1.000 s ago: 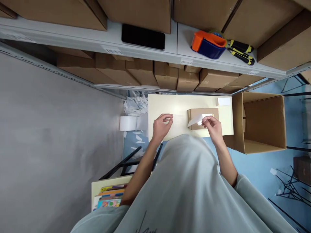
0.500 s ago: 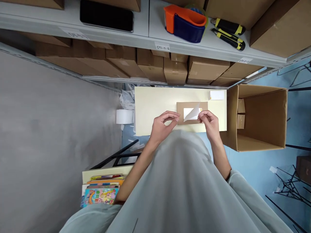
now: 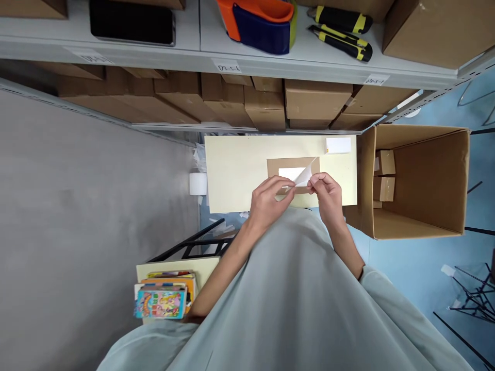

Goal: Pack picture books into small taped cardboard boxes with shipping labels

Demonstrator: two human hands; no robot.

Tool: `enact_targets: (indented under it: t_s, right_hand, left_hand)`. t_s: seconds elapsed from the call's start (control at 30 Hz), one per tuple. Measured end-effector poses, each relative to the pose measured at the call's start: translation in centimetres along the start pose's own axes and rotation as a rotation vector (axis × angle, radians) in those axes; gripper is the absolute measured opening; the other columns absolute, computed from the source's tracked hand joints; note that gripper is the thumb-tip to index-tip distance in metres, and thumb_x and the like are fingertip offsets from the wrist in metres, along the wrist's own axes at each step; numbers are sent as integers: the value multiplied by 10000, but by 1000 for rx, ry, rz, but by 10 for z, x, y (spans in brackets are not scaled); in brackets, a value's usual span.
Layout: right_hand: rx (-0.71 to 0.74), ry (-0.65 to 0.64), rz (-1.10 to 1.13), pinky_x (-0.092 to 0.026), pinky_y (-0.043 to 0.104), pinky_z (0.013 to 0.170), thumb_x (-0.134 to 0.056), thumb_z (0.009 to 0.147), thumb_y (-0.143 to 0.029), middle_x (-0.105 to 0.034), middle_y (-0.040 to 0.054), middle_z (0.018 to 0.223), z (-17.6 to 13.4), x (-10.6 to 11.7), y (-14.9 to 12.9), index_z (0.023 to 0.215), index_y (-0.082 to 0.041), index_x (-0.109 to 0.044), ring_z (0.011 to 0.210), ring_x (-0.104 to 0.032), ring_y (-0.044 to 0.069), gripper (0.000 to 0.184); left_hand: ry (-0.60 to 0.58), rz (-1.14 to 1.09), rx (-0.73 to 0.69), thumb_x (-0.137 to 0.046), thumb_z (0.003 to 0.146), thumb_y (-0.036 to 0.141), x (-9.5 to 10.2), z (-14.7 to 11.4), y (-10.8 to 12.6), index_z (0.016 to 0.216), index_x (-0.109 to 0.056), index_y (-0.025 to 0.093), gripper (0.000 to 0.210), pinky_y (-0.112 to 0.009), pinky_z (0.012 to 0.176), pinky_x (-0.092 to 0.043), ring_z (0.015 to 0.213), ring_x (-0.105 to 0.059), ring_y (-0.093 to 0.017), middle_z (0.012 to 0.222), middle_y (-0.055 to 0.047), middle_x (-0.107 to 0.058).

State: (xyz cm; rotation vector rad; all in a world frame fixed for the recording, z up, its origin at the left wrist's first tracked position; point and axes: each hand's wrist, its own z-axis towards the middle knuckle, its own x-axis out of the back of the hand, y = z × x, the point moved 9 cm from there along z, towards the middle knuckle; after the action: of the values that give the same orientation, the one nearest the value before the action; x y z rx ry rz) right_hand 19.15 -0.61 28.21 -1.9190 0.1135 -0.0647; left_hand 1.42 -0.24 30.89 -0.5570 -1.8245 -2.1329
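A flat brown cardboard box (image 3: 273,166) lies on the cream tabletop (image 3: 235,175) in front of me. On its top is a white adhesive label (image 3: 290,172), with its right part lifted and curled up. My right hand (image 3: 327,195) pinches the lifted sheet at its lower right edge. At the label's lower edge, my left hand (image 3: 270,198) has thumb and fingertips drawn together around the sheet's corner; its fingertips partly cover that spot.
A stack of white labels (image 3: 338,145) sits at the table's back right. An open carton (image 3: 421,224) with small boxes (image 3: 384,162) stands to the right. Above, the shelf (image 3: 147,56) bears a phone (image 3: 131,23), a tape dispenser (image 3: 263,31) and utility knives (image 3: 342,44). Books (image 3: 162,301) lie at lower left.
My left hand has moved right, its fingertips now meeting the label's lower edge. The right hand still pinches the curled sheet. The view has shifted slightly.
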Motion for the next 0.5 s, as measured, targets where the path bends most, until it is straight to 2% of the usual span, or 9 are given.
enact_targets:
  t_s: [0.2, 0.37, 0.5]
  right_hand:
    - [-6, -38, -16, -547, 352, 778, -651, 966, -600, -652, 26, 846, -1, 8, 5, 889, -266, -610, 811, -628, 196, 346]
    - [-22, -55, 11, -557, 349, 778, -692, 948, -625, -676, 25, 853, -4, 14, 5, 873, -260, -632, 813, -642, 193, 377]
    - [-10, -92, 19, -565, 363, 765, -698, 941, -694, -739, 49, 948, -4, 17, 2, 996, -265, -718, 825, -672, 202, 433]
  left_hand:
    - [17, 53, 23, -731, 975, 364, -10, -1, -1, 967, -791, 277, 106, -360, 850, -602, 924, -763, -217, 970, -42, -819]
    - [22, 50, 10, -702, 985, 315, -19, -2, 6, 913, -787, 284, 116, -358, 863, -586, 895, -757, -207, 920, -30, -803]
    - [27, -40, 96, -704, 965, 303, -20, -1, -4, 895, -778, 262, 110, -336, 823, -582, 862, -737, -188, 918, -28, -793]
